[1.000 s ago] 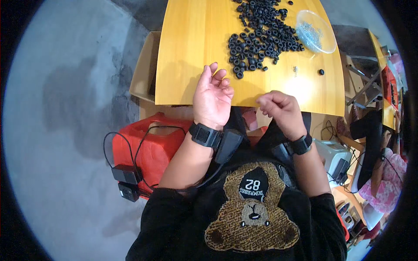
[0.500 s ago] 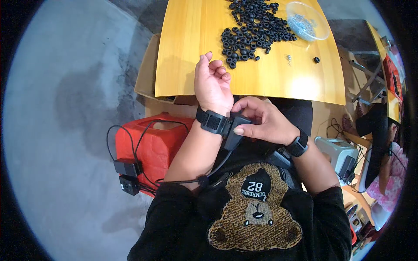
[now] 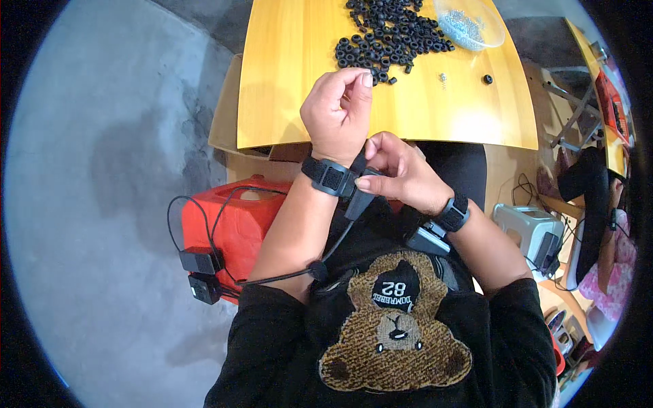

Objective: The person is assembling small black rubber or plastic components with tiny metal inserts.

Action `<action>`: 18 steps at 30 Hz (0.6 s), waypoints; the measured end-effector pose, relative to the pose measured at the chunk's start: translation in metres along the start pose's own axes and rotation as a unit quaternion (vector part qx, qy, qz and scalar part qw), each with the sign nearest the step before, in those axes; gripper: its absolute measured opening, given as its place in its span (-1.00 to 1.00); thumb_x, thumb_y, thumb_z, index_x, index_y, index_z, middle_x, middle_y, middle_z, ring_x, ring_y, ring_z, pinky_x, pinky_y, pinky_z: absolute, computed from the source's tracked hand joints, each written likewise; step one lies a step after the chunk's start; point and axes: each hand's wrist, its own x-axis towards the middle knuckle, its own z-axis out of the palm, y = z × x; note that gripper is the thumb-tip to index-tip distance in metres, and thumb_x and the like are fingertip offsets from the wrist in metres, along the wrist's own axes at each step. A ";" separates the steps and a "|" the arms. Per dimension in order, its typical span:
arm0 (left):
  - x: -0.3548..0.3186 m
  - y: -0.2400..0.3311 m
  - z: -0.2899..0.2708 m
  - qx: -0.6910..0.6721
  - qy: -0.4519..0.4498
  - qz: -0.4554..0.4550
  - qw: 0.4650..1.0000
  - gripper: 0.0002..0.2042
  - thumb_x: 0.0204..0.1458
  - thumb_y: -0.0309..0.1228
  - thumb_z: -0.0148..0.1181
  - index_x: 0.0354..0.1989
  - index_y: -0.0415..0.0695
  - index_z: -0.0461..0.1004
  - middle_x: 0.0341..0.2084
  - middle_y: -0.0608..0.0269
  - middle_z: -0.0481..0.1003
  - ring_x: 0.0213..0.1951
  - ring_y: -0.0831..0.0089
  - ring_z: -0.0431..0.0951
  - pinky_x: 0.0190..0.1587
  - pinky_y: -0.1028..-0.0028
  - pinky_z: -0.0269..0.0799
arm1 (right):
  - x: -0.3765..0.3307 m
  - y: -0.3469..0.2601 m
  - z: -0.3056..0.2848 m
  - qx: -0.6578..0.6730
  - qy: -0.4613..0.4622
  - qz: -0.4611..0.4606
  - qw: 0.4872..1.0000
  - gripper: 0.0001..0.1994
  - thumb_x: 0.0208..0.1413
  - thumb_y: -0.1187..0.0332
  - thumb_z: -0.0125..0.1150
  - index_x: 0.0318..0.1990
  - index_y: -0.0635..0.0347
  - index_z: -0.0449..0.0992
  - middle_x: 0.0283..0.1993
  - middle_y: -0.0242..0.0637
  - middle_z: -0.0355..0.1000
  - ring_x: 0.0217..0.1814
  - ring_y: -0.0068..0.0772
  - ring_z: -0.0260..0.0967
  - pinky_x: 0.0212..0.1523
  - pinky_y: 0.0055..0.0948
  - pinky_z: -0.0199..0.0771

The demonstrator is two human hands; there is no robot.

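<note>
My left hand [image 3: 333, 115] is raised over the table's near edge, its fingers curled in with nothing visible in them. Around its wrist is a black strap [image 3: 330, 178] with a plastic buckle. My right hand [image 3: 408, 175] pinches a small black box-shaped device [image 3: 358, 202] between thumb and fingers, against the inner side of that strap. A black cable [image 3: 340, 238] runs from the device down along my left forearm. My right wrist wears a similar black strap [image 3: 451, 215], with a grey and black device [image 3: 428, 239] beneath it.
On the yellow table [image 3: 286, 81] lie a heap of black rings [image 3: 394, 41], a clear bowl [image 3: 469, 24] of small metal parts, one metal part [image 3: 443, 77] and a loose ring [image 3: 488, 79]. A red stool [image 3: 235, 224] with cables stands left, a grey stool [image 3: 527, 234] right. Another person sits far right.
My left hand has turned at the wrist, its fingers now curled further in. My right hand stays on the black device, which has shifted slightly upward with it.
</note>
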 end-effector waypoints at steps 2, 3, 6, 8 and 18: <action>-0.001 0.004 0.004 -0.167 0.022 -0.167 0.971 -0.86 0.08 -0.39 0.12 -0.32 -0.20 0.49 -0.50 0.30 0.51 -0.55 0.68 0.42 -0.52 0.69 0.29 | 0.001 0.004 -0.001 0.034 -0.003 -0.006 0.999 -0.64 -0.09 0.38 0.36 -0.24 0.15 0.24 -0.56 -0.56 0.25 -0.51 -0.79 0.15 -0.51 -0.72 0.12; 0.000 0.008 0.002 -0.220 0.065 -0.228 0.946 -0.87 0.07 -0.40 0.12 -0.31 -0.19 0.49 -0.51 0.31 0.50 -0.56 0.68 0.41 -0.52 0.69 0.27 | 0.002 0.000 -0.004 0.015 -0.031 -0.014 0.999 -0.65 -0.08 0.36 0.35 -0.23 0.15 0.26 -0.57 -0.56 0.26 -0.51 -0.79 0.16 -0.51 -0.72 0.13; 0.003 0.019 -0.009 -0.303 0.124 -0.314 0.891 -0.85 0.07 -0.35 0.12 -0.30 -0.16 0.46 -0.58 0.36 0.44 -0.59 0.68 0.34 -0.54 0.70 0.23 | 0.002 -0.016 -0.011 0.033 -0.001 -0.043 0.999 -0.75 0.03 0.27 0.25 -0.23 0.17 0.37 -0.55 -0.48 0.35 -0.54 -0.74 0.20 -0.51 -0.70 0.18; -0.006 0.021 -0.012 -0.375 0.106 -0.342 0.855 -0.84 0.07 -0.33 0.11 -0.30 -0.15 0.45 -0.59 0.39 0.42 -0.60 0.68 0.32 -0.55 0.71 0.23 | 0.009 -0.012 -0.028 0.129 0.101 -0.098 0.982 -0.80 0.10 0.25 0.14 -0.22 0.16 0.38 -0.53 -0.40 0.39 -0.56 -0.66 0.25 -0.51 -0.67 0.22; -0.053 0.045 -0.016 -0.341 -0.470 -0.431 0.690 -0.47 -0.01 0.06 0.11 -0.22 -0.26 0.41 -0.47 0.23 0.47 -0.42 0.54 0.51 -0.46 0.61 0.44 | 0.019 -0.016 -0.043 0.339 0.187 -0.159 0.908 -0.82 0.13 0.27 0.01 -0.28 0.19 0.38 -0.51 -0.34 0.39 -0.47 -0.53 0.29 -0.37 -0.56 0.25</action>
